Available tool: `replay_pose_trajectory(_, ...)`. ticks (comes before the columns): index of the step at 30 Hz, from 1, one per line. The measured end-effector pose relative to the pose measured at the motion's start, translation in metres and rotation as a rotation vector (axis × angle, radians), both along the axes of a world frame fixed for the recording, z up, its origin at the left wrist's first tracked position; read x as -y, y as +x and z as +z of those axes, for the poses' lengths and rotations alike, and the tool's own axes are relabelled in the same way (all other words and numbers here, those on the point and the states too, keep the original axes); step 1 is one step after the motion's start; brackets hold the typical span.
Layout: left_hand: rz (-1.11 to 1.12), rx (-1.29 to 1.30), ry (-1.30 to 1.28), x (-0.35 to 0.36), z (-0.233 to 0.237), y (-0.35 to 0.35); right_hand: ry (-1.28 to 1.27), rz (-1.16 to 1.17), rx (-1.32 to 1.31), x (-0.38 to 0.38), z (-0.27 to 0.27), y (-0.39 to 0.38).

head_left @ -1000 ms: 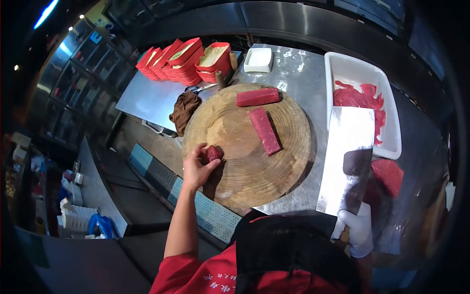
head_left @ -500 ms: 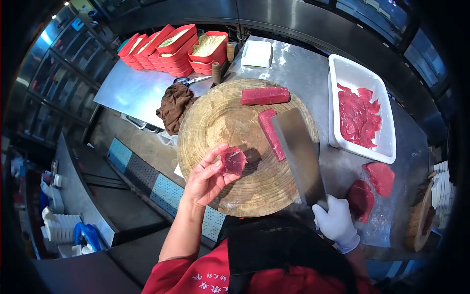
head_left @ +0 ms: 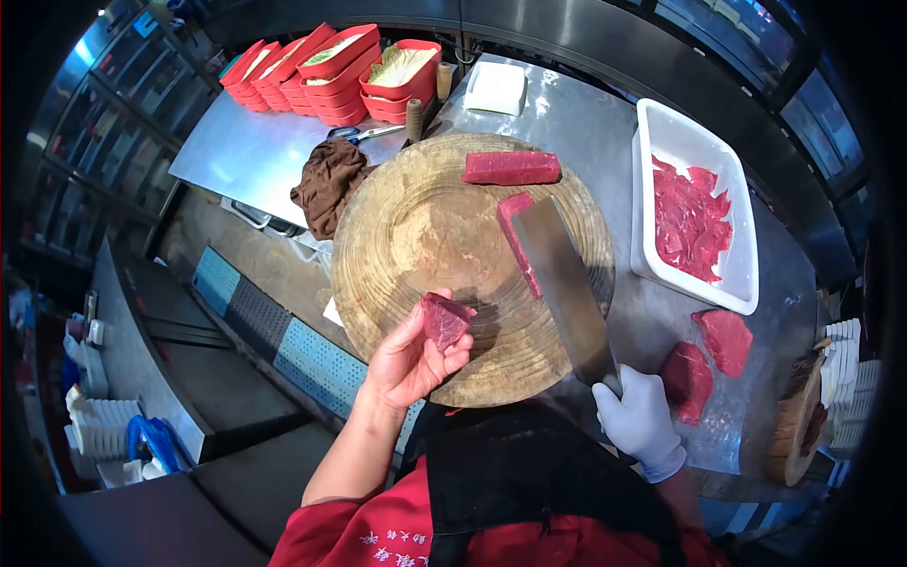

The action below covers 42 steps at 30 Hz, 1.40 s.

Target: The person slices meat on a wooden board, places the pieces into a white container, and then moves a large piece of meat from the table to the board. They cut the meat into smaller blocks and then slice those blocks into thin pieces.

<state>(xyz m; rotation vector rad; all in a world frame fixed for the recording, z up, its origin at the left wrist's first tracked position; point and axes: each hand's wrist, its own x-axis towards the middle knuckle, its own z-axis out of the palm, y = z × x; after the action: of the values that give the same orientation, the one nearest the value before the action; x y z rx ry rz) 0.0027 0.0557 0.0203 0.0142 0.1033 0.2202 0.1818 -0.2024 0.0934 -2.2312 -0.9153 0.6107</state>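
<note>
My left hand holds a small piece of raw red meat between thumb and fingers, above the near part of a round wooden chopping block. In a white glove, my right hand grips a cleaver; its wide blade points away from me over the block's right side. Partly covered by the blade, a long strip of meat lies on the block. Another thick strip rests across the block's far edge.
A white tub of sliced meat stands on the steel table at right, with two meat chunks nearer me. Brown cloth, scissors, stacked red containers and a white container sit beyond the block.
My left hand has turned the meat piece, which now shows a different face, and its fingers have curled under it. The cleaver stays over the block's right side in my right hand.
</note>
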Motion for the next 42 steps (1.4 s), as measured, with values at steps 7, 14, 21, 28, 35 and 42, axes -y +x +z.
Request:
replay_pose_trajectory(7,-0.058,-0.023,0.049,0.000,-0.008,-0.003,0.004,-0.025,-0.070,-0.001,-0.001,0.007)
replay_pose_trajectory(14,0.193,-0.350,0.633,0.007,0.016,0.000,-0.046,-0.048,-0.117,-0.005,0.009,0.010)
replay_pose_trajectory(21,0.279,-0.171,0.818,0.004,0.019,0.013,-0.093,-0.036,-0.089,-0.004,0.010,0.011)
replay_pose_trajectory(28,0.212,-0.245,0.950,0.004,0.020,0.020,-0.050,-0.014,-0.090,-0.003,0.006,0.012)
replay_pose_trajectory(35,0.151,-0.661,1.301,0.019,0.021,0.027,0.032,0.130,0.052,-0.009,0.017,0.015)
replay_pose_trajectory(42,0.613,-0.923,2.106,0.012,0.022,0.028,-0.042,0.129,-0.095,-0.002,0.013,0.017)
